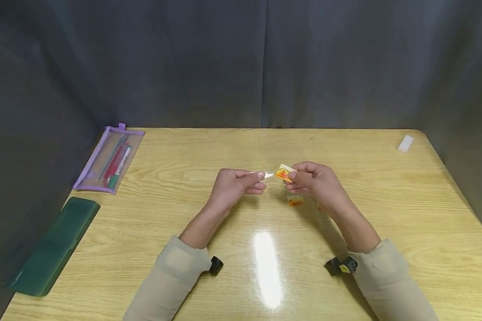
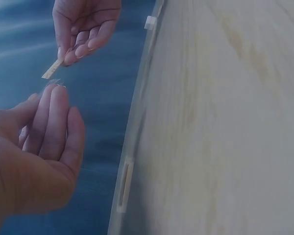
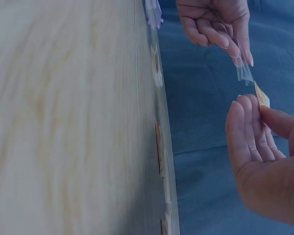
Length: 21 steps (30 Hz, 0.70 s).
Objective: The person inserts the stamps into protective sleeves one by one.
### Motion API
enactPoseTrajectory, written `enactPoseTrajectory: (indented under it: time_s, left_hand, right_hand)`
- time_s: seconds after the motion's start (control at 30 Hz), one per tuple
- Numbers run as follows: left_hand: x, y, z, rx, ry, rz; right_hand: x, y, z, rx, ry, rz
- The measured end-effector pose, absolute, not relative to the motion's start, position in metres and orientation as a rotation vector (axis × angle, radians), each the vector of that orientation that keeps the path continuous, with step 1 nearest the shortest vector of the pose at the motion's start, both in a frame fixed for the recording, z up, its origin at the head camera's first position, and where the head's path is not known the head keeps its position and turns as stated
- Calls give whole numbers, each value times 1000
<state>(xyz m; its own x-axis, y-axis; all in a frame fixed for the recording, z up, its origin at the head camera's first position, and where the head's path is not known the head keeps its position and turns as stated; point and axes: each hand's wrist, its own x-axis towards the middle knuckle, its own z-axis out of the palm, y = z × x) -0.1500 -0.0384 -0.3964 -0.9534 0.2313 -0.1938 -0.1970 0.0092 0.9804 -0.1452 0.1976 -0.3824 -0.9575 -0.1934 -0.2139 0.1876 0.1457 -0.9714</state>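
Observation:
Over the middle of the table, my left hand (image 1: 239, 185) pinches a thin strip of clear plastic film (image 3: 244, 73) between thumb and fingertips. A small orange-and-cream printed card (image 1: 284, 172) is pinched by my right hand (image 1: 315, 180), thumb on its near face. The film's free end comes close to the card's edge, between the two hands. Both hands are raised above the table, as the wrist views show. Below the right hand lies a similar small orange-and-cream piece (image 1: 295, 200). Another orange piece (image 1: 320, 206) is partly hidden by the right wrist.
At the left of the wooden table (image 1: 176, 147) lies a purple-edged mesh zip pouch (image 1: 97, 162) with pens and a marker inside. Nearer me, a dark green case (image 1: 56, 245) sits along the left edge. A small white block (image 1: 405, 143) lies at the far right corner. Dark curtains surround the table.

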Motion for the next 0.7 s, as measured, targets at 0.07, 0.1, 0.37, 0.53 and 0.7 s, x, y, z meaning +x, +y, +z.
enactPoseTrajectory:
  time_s: [0.07,0.1,0.37,0.53,0.7]
  left_hand:
    - [-150,-38,-395,38,1989,2029]
    - [-150,-38,-395,41,1988,2031]
    - [-149,-38,-396,80,1953,2048]
    - [-150,-36,-397,113,1905,2065]
    - [-150,-37,-396,100,1915,2065]
  right_hand:
    - [-145,197,-382,-11,2144,-1890]
    - [-145,197,-382,-13,2150,-1891]
    - [-144,195,-384,-21,2164,-1885]
    - [-144,195,-384,-37,2175,-1878]
    - [-144,196,-383,-31,2189,-1868]
